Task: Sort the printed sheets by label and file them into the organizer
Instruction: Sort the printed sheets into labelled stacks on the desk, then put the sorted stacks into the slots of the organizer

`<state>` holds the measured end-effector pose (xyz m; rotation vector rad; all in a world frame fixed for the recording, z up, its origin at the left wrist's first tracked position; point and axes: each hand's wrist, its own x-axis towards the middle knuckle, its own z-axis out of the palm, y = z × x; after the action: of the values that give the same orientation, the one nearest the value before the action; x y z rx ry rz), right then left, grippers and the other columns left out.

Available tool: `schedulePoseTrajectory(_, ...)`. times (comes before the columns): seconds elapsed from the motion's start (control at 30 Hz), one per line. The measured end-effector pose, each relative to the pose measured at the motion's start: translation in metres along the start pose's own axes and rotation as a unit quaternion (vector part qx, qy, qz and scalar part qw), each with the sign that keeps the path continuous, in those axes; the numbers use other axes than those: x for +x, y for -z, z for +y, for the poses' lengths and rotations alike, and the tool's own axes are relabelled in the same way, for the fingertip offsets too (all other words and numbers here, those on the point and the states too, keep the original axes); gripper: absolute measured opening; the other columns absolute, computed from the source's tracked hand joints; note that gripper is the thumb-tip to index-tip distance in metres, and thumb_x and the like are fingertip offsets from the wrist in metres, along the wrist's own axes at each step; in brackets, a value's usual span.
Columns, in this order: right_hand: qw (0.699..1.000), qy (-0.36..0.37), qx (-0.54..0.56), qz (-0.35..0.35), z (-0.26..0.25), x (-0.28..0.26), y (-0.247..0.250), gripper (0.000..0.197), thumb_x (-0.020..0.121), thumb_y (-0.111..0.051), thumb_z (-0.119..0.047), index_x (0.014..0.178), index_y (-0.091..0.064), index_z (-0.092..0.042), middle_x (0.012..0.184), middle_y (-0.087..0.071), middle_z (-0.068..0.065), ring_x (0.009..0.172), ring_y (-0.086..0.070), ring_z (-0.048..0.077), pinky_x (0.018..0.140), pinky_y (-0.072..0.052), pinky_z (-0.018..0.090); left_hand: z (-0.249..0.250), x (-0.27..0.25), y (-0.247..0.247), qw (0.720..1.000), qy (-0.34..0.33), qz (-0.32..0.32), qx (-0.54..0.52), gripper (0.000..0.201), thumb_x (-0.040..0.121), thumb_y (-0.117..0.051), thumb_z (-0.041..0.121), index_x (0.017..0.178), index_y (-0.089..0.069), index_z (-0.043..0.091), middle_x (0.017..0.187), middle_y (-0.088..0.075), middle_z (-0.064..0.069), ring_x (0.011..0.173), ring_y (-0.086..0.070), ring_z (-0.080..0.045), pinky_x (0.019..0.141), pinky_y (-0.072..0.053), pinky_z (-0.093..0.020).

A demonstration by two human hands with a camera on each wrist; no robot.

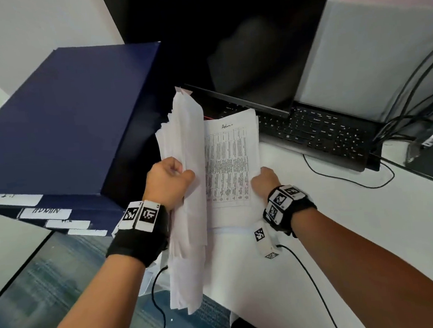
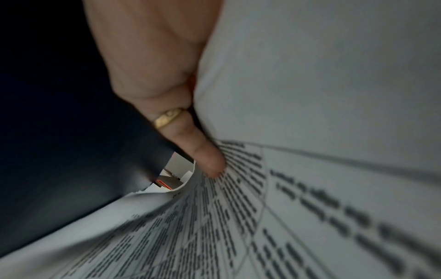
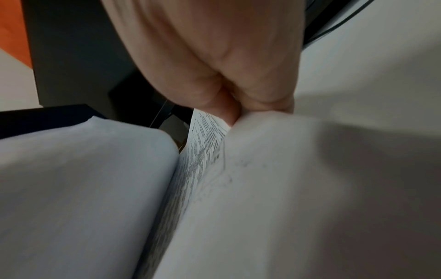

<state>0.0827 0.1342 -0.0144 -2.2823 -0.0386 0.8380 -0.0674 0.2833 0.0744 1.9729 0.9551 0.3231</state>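
The left hand [image 1: 170,184] is curled round a thick wad of printed sheets [image 1: 186,192], holding it nearly on edge just left of the flat pile [image 1: 232,162] that lies on the white desk [image 1: 345,231]. The right hand [image 1: 263,179] pinches the right edge of the pile's top sheet, thumb and fingers closed on the paper; the right wrist view shows that edge lifted a little from the sheets below. A handwritten label sits at the head of that sheet, too small to read surely.

The organizer [image 1: 59,119], a dark blue stack of tabbed folders, stands left of the pile, beyond the raised wad. One of its white tabs [image 1: 45,213] looks to read ADMIN, seen upside down.

The wad is likely heavy yet limp: loose leaves bow, fan and slip past each other, as its ragged lower end already suggests. It is best gripped mid-length with the whole hand, squeezed flat. 1 sheet is feather-light and creases easily, so a gentle pinch at a corner or edge should serve. A black keyboard [image 1: 311,130] lies just behind the pile.
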Motion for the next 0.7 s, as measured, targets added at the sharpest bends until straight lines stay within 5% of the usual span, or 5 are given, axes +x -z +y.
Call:
schedulePoseTrajectory(0.17,0.999,0.012,0.012,-0.031,-0.004,-0.003,-0.012,0.051,0.091,-0.036,0.001,0.141,-0.034,-0.001,0.137,-0.045,0.016,0.124,-0.047,0.031,0.094,-0.042,0.033,-0.004,0.002,-0.020,0.999,0.000,-0.035,0.001,0.023,0.080,-0.062,0.013,0.063,-0.047,0.016,0.049,-0.046,0.001,0.029,-0.041,-0.004,0.038,-0.036,-0.015)
schedulePoseTrajectory(0.33,0.994,0.024,0.097,-0.040,0.013,0.005,0.004,0.030,0.082,-0.042,0.008,0.104,-0.059,-0.004,0.100,-0.060,0.015,0.092,-0.064,0.033,0.077,-0.058,0.040,-0.006,0.002,-0.051,0.996,0.002,-0.086,0.036,0.022,0.082,-0.061,0.016,0.064,-0.047,0.019,0.053,-0.049,0.002,0.037,-0.045,-0.006,0.040,-0.038,-0.016)
schedulePoseTrajectory(0.43,0.975,-0.009,0.203,-0.093,0.017,-0.011,0.018,0.033,0.091,-0.041,0.006,0.112,-0.055,-0.014,0.083,-0.058,0.009,0.065,-0.058,0.020,0.050,-0.053,0.019,-0.006,-0.004,-0.074,0.990,0.001,-0.124,0.065,0.013,0.082,-0.058,0.016,0.072,-0.050,0.017,0.059,-0.054,-0.001,0.045,-0.048,-0.013,0.039,-0.037,-0.015)
schedulePoseTrajectory(0.5,0.969,-0.005,0.216,-0.122,0.022,-0.018,0.025,0.032,0.094,-0.039,0.000,0.119,-0.052,-0.015,0.085,-0.058,0.007,0.065,-0.054,0.018,0.050,-0.046,0.020,-0.003,-0.009,-0.087,0.986,-0.013,-0.146,0.085,0.009,0.084,-0.057,0.016,0.087,-0.049,0.017,0.064,-0.055,-0.003,0.050,-0.052,-0.017,0.047,-0.044,-0.021)
schedulePoseTrajectory(0.7,0.972,-0.012,0.191,-0.133,0.046,-0.031,0.047,0.031,0.097,-0.036,-0.010,0.121,-0.052,-0.022,0.094,-0.061,-0.004,0.078,-0.056,0.012,0.064,-0.041,0.024,-0.004,-0.028,-0.126,0.969,-0.092,-0.181,0.140,0.096,0.081,-0.068,0.038,0.146,0.001,0.021,0.114,-0.062,-0.021,0.097,-0.063,-0.035,0.084,-0.052,-0.040)
